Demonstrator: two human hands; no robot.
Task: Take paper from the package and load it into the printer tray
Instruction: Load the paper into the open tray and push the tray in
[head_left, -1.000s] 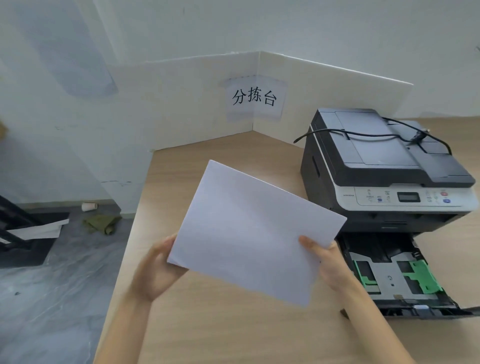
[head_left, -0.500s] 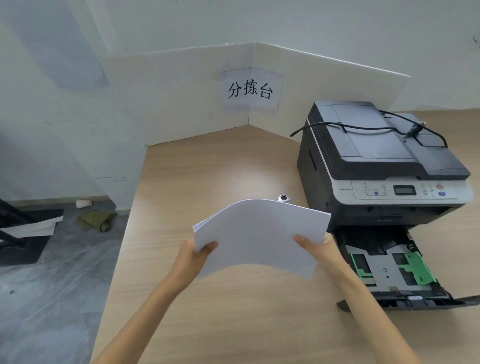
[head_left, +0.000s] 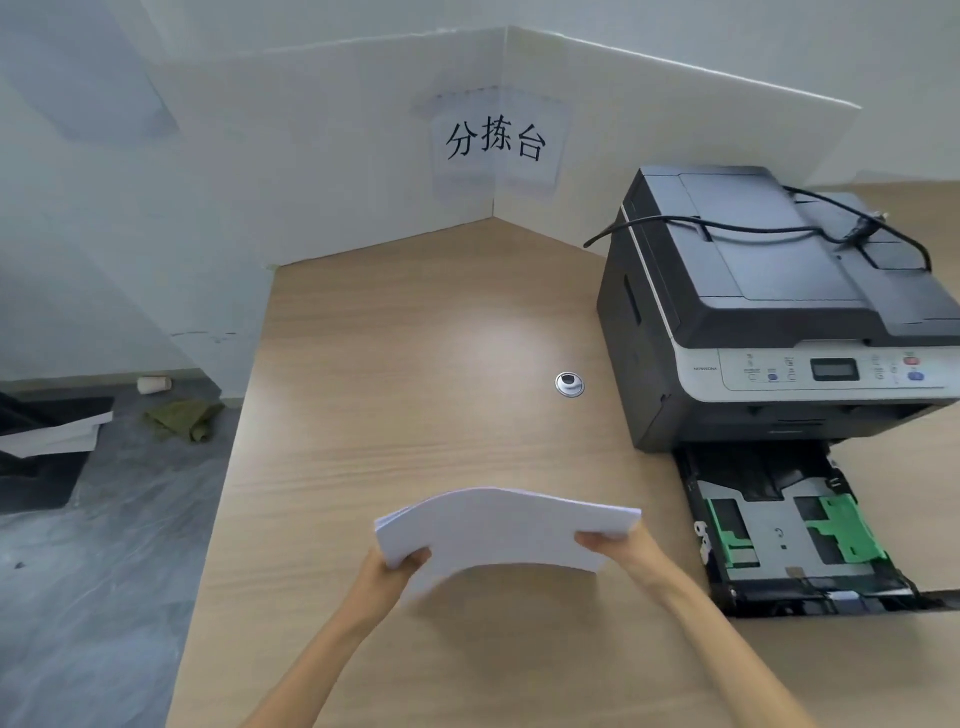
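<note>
A thin stack of white paper (head_left: 506, 527) hangs nearly flat above the wooden table, bowed upward in the middle. My left hand (head_left: 392, 569) grips its near-left corner and my right hand (head_left: 621, 551) grips its right edge. To the right stands the dark grey printer (head_left: 769, 306). Its paper tray (head_left: 779, 535) is pulled out toward me, with green guides and no paper in it. The stack is left of the tray and apart from it. No paper package is in view.
A black cable (head_left: 727, 226) lies across the printer lid. A round metal grommet (head_left: 569, 384) sits in the table (head_left: 415, 364) left of the printer. White partition boards (head_left: 363, 156) with a sign close the back. The table's left edge drops to a grey floor.
The paper has gone from tilted up facing me to nearly flat and lower, bowed in the middle. Both hands have lowered with it, still left of the tray.
</note>
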